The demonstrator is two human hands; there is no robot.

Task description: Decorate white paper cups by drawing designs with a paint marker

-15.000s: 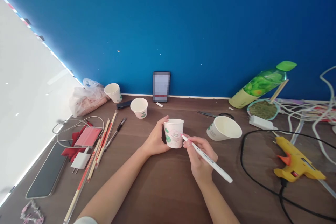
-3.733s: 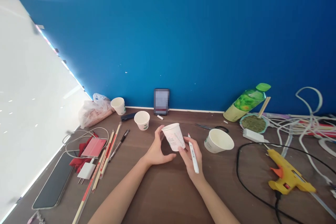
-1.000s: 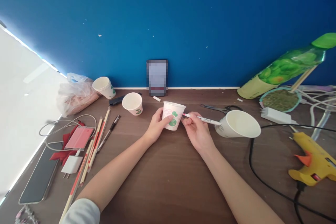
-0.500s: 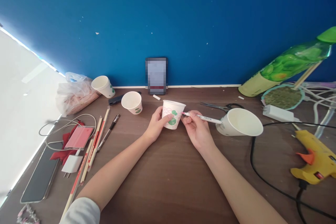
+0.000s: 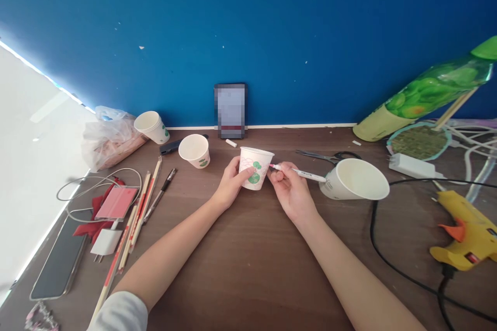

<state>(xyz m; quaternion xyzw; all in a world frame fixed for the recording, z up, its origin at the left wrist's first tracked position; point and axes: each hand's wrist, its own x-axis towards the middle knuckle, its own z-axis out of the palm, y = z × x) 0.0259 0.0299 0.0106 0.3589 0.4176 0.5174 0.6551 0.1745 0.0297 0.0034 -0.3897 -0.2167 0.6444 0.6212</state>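
Observation:
My left hand grips a white paper cup by its left side, thumb across the front. Green leaf prints and pink wavy lines show on the cup's wall. In my right hand is a white marker with a pink tip, pinched between thumb and fingers. The tip points left at the cup's right side, very close to it; whether it touches I cannot tell. A small white cap lies on the table behind the cup.
Left stand a paper cup, stacked cups, chopsticks, a pen and a phone. Right are a large paper cup, scissors, a bottle and a yellow glue gun with a black cable. A tablet leans on the wall.
The view has shifted very slightly. Both hands, the cup and the marker keep nearly the same places.

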